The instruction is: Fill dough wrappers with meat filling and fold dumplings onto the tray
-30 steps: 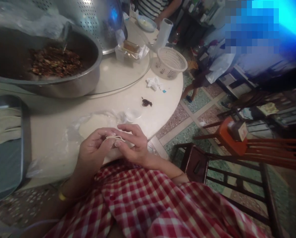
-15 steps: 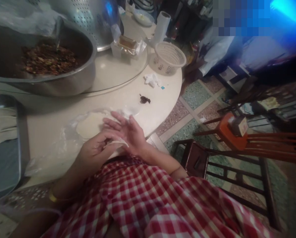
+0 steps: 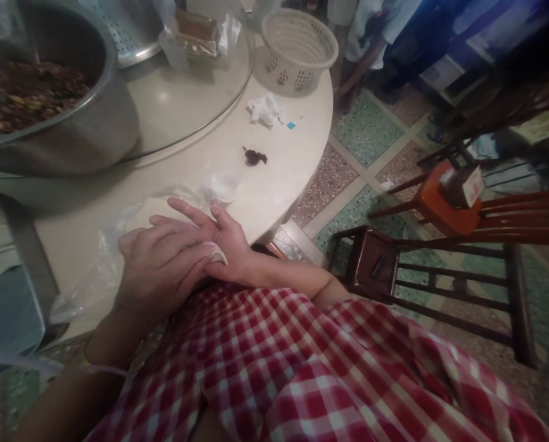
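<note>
My left hand [image 3: 164, 267] lies palm down over my right hand [image 3: 223, 236], fingers together and pressing on a pale dumpling [image 3: 218, 256] whose edge peeks out between the two palms. The right hand is palm up beneath it, fingers stretched out toward the table. Both hands hover at the near edge of the round cream table [image 3: 293, 166], just over a stack of round dough wrappers [image 3: 152, 209] lying on clear plastic.
A big steel bowl [image 3: 81, 135] of dark chopped filling [image 3: 26, 92] stands at the left on a glass turntable [image 3: 186, 104]. A grey tray [image 3: 7, 294] is at the left edge. A white basket [image 3: 297, 49], crumpled tissue [image 3: 265, 110] and wooden chair [image 3: 422, 282] are nearby. Another person's legs [image 3: 362, 55] show at the top.
My right hand went from pinching the dumpling to lying flat, palm up. My left hand came over it and now covers the dumpling. The view tilted downward.
</note>
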Demonstrator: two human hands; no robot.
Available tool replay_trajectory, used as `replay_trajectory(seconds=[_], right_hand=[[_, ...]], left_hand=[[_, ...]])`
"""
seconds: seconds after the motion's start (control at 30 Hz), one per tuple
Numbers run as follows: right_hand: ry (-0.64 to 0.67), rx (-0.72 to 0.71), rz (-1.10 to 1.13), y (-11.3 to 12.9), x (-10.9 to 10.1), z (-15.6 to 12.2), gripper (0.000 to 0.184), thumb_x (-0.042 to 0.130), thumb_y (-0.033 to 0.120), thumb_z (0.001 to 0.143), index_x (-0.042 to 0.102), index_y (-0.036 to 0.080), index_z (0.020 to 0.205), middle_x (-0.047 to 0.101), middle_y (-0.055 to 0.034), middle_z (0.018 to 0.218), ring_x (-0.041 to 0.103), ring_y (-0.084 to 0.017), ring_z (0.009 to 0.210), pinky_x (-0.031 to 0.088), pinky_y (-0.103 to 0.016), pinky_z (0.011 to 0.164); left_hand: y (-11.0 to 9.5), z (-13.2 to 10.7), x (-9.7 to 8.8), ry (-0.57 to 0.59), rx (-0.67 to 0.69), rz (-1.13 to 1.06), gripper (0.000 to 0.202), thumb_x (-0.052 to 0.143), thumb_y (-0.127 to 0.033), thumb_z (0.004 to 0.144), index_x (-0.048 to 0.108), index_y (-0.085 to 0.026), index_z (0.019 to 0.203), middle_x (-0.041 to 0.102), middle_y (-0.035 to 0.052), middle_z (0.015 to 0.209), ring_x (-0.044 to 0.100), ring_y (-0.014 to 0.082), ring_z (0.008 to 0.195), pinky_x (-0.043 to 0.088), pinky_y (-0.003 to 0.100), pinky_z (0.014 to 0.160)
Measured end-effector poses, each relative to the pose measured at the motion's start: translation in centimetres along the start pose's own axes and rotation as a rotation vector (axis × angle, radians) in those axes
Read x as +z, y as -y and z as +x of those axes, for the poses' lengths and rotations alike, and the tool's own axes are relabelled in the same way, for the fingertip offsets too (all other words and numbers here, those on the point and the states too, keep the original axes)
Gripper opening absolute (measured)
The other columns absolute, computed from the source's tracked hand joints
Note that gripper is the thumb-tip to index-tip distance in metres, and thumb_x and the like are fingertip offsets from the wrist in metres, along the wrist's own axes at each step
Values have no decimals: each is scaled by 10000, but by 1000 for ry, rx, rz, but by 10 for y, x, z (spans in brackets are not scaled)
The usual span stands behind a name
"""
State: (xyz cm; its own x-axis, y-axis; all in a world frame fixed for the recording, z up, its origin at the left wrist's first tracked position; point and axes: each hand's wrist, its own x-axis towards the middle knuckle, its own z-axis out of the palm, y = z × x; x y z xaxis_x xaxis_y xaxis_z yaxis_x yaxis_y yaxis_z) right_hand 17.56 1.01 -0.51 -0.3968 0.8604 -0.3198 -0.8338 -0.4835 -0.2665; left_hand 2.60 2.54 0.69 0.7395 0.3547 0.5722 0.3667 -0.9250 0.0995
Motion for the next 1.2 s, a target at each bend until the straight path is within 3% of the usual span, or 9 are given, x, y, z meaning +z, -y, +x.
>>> replay_trajectory(seconds=[0.1,0.23,0.5,0.77,0.87,1.0,1.1,1.2], right_hand=[[88,31,43,0,-4,2,606,42,369,1055,525,209,1385,722,-35,913,669,-167,728,561,-282,663],[106,18,40,-2,-12,2,578,81,369,1059,508,212,1416,684,-12,828,645,-160,682,530,-248,607],[121,30,55,3,-15,-2,608,65,401,1062,416,184,1509,700,-22,858,665,-158,714,558,-251,665],[124,9,63,6,-19,-5,584,105,397,1062,550,187,1377,700,-20,856,655,-153,744,565,-258,699],[87,-15,33,4,-18,-2,591,116,441,1053,550,185,1361,708,-27,852,662,-175,744,565,-292,711],[41,17,29,4,-16,-1,619,78,462,1042,537,212,1374,712,-37,874,688,-199,815,566,-326,759],[88,-1,41,5,-17,-3,616,122,516,1031,526,231,1399,716,-40,933,689,-195,816,579,-325,756],[121,-1,40,8,-19,-6,603,123,506,1034,507,257,1426,720,-38,1025,664,-168,738,582,-300,696]], left_hand=[[-2,3,0,12,-15,-8,105,622,-226,949,643,-275,1040,694,26,1059,620,266,1020,426,408,841],[-2,11,-1,91,19,-13,193,610,-257,960,646,-243,1149,670,79,1112,607,284,1054,453,434,861],[0,15,6,89,81,-82,71,624,-261,948,642,-309,996,658,-20,1165,612,229,1092,464,396,938],[4,21,10,133,132,-95,124,613,-275,956,665,-303,1064,681,-1,1167,634,226,1059,457,391,939],[5,24,13,117,180,-127,38,651,-292,930,688,-298,934,684,-16,1152,635,210,1034,430,369,920],[3,26,17,112,200,-148,118,653,-321,924,680,-296,812,678,-30,1154,624,210,1055,400,364,920],[2,24,15,128,197,-176,66,638,-307,932,703,-315,926,675,10,1176,613,231,1040,417,380,902],[4,20,10,118,118,-130,171,631,-282,940,671,-270,1105,688,79,1152,615,268,1045,438,431,919]])
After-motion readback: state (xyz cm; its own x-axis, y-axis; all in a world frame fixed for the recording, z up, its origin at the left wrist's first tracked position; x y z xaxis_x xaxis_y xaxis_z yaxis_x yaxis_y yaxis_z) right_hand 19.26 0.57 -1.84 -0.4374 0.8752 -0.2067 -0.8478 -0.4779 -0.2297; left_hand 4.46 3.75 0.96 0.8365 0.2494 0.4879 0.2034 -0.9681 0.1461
